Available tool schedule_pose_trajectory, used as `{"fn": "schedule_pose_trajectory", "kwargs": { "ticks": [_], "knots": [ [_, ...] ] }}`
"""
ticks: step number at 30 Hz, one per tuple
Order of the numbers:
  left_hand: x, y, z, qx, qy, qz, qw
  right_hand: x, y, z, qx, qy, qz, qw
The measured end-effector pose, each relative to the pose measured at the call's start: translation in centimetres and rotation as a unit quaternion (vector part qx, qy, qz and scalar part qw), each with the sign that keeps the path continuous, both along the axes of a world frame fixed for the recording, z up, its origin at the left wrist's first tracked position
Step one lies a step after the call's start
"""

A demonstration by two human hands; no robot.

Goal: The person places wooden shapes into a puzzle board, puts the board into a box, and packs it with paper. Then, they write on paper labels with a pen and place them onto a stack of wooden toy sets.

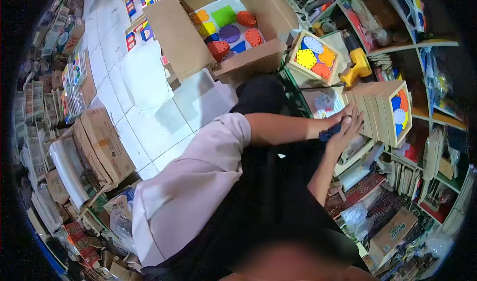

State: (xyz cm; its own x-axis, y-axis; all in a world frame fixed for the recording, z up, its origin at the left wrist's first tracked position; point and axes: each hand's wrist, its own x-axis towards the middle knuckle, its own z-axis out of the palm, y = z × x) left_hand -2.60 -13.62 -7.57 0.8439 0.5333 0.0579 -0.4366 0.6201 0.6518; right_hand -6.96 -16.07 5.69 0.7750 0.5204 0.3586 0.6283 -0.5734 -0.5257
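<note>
My right hand (347, 132) lies with fingers stretched out against the near end of a stack of wooden trays (372, 114). Just behind it is my left hand (340, 116), partly covered by the right, its visible fingers extended towards the same stack. Something dark blue (329, 133) sits at my left wrist; I cannot make out what it is. The trays stand on edge, several deep, and the outermost shows blue, orange, white and yellow pieces (399, 115). Neither hand has its fingers wrapped round anything that I can see.
A similar tray (314, 57) and a yellow-and-black power drill (357, 65) lie beyond my hands. An open cardboard box (186, 42) holds colourful dotted shapes. Packed shelves (415, 47) line the right, cartons (107, 144) the left. White paper (144, 75) covers some floor tiles.
</note>
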Motion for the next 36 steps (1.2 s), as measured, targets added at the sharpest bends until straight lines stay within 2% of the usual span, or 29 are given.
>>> {"fn": "schedule_pose_trajectory", "kwargs": {
  "ticks": [1,2,3,4,5,7,9,10,11,12,15,16,17,19,20,21,23,24,25,27,29,30,31,33,34,35,36],
  "knots": [
    [1.3,-0.5,-1.8,-0.161,-0.015,-0.057,0.985,0.7,0.1,-2.2,0.049,0.035,-0.007,0.998],
    [-1.3,1.0,2.8,-0.207,0.029,-0.129,0.969,1.9,-0.2,-4.5,0.226,0.156,-0.021,0.961],
    [-4.2,2.2,7.8,-0.255,0.072,-0.199,0.944,3.5,-0.8,-5.5,0.331,0.224,-0.048,0.915],
    [-3.7,1.6,6.6,-0.198,0.017,-0.203,0.959,5.6,-1.9,-6.2,0.356,0.276,-0.073,0.89],
    [-4.4,2.1,7.9,-0.173,0.054,-0.255,0.95,6.9,-3.4,-6.5,0.379,0.326,-0.099,0.861],
    [-4.1,0.5,7.2,-0.063,0.096,-0.201,0.973,7.4,-4.0,-4.3,0.205,0.223,-0.182,0.935],
    [-2.9,0.0,7.7,-0.05,0.167,-0.165,0.971,8.2,-4.5,-3.8,0.356,0.292,-0.124,0.879],
    [-1.9,-0.1,7.8,-0.06,0.178,-0.119,0.975,7.5,-4.4,-3.3,0.349,0.298,-0.129,0.879],
    [-1.6,0.8,9.1,-0.153,0.119,-0.162,0.968,6.0,-2.9,-3.1,0.241,0.237,-0.093,0.937],
    [-1.3,0.8,8.7,-0.157,0.122,-0.159,0.967,5.9,-2.0,-3.5,0.236,0.242,-0.091,0.937],
    [-0.3,-0.5,8.1,-0.136,0.124,-0.189,0.965,5.5,-2.3,-3.0,0.21,0.203,-0.088,0.952],
    [-0.5,-1.2,8.7,-0.095,0.143,-0.161,0.972,4.9,-2.2,-2.8,0.205,0.189,-0.084,0.957],
    [-1.3,0.3,10.2,-0.103,0.088,-0.183,0.974,7.7,-2.8,-2.6,0.201,0.175,-0.08,0.961],
    [0.0,-1.8,9.1,-0.043,0.106,-0.156,0.981,7.5,-3.2,-2.3,0.192,0.145,-0.076,0.968],
    [0.1,-1.2,9.6,-0.017,0.141,-0.176,0.974,7.4,-3.4,-2.1,0.189,0.129,-0.07,0.971],
    [0.5,-0.4,10.0,-0.091,0.135,-0.159,0.974,7.8,-3.7,-1.9,0.183,0.116,-0.063,0.974],
    [1.8,0.1,9.8,-0.147,0.193,-0.077,0.967,8.0,-2.4,-1.7,0.163,0.091,-0.059,0.981],
    [3.0,-2.6,10.2,-0.126,0.22,-0.037,0.967,6.4,-1.1,-2.5,0.153,0.078,-0.059,0.983],
    [2.3,-1.1,10.1,-0.184,0.208,-0.034,0.96,6.2,-0.6,-2.5,0.147,0.062,-0.058,0.986],
    [0.1,0.9,9.9,-0.175,0.114,-0.189,0.96,4.0,0.9,-2.3,0.136,0.03,-0.054,0.989],
    [-0.7,-0.2,9.4,-0.012,0.158,-0.079,0.984,4.5,0.1,-1.8,0.134,-0.001,-0.049,0.99],
    [-1.6,1.1,9.6,0.04,0.111,-0.128,0.985,4.5,0.5,-1.6,0.132,-0.016,-0.049,0.99],
    [-2.3,2.1,10.0,0.042,0.111,-0.131,0.984,3.4,0.6,-1.6,0.129,-0.032,-0.05,0.99],
    [-3.0,3.9,11.1,-0.072,0.083,-0.186,0.976,3.8,1.1,-1.3,0.125,-0.065,-0.04,0.989],
    [-3.2,4.3,12.1,-0.207,0.119,-0.124,0.963,3.2,1.2,-1.1,0.123,-0.08,-0.033,0.989],
    [-2.8,4.7,11.8,-0.294,0.139,-0.131,0.937,4.6,2.6,-1.7,0.118,-0.094,-0.028,0.988],
    [-2.6,5.3,11.2,-0.264,0.162,-0.143,0.94,3.3,2.0,-1.3,0.113,-0.108,-0.026,0.987]
  ]
}}
